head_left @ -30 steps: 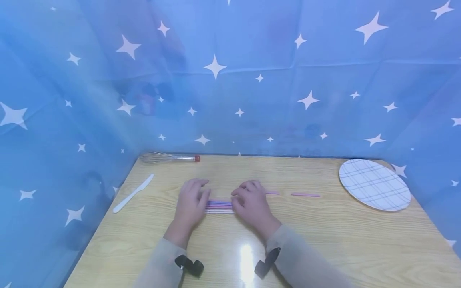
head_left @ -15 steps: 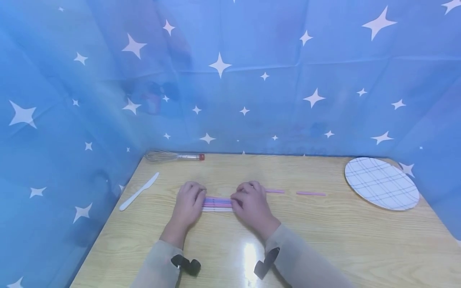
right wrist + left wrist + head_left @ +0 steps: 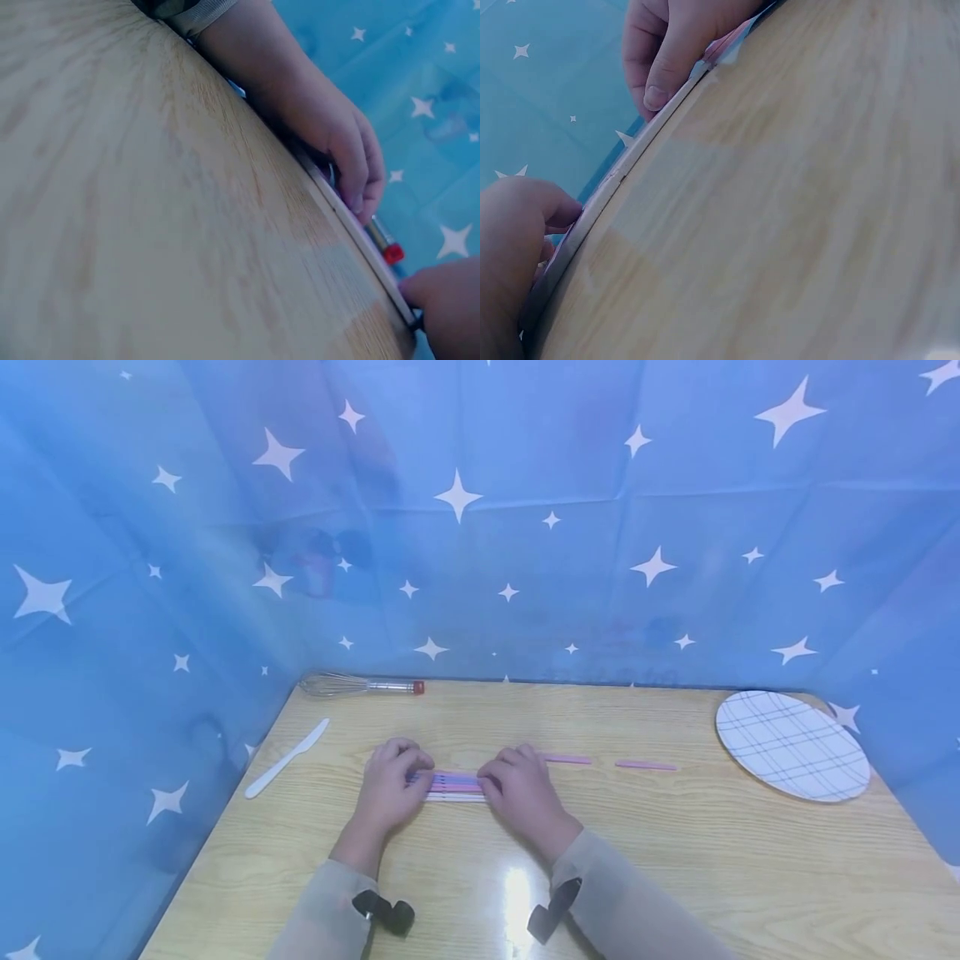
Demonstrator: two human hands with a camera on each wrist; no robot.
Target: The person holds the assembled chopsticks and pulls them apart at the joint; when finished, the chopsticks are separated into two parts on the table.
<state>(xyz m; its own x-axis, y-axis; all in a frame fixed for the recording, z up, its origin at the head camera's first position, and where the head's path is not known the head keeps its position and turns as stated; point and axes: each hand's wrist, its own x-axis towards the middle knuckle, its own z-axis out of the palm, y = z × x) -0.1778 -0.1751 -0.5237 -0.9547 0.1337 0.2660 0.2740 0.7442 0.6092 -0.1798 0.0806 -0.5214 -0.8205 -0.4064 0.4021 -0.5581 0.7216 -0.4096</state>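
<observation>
Between left hand (image 3: 388, 783) and right hand (image 3: 521, 788), coloured sticks (image 3: 456, 787) are pinched at both ends, seemingly for alignment

Gap between hands (image 3: 392, 783), sticks (image 3: 456, 787) spanning it

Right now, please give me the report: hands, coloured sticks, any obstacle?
Left hand holds left end of coloured sticks, right hand the right end. Sticks side by side. No obstacle seen; pink stick beside right hand, second pink stick farther right.
</observation>
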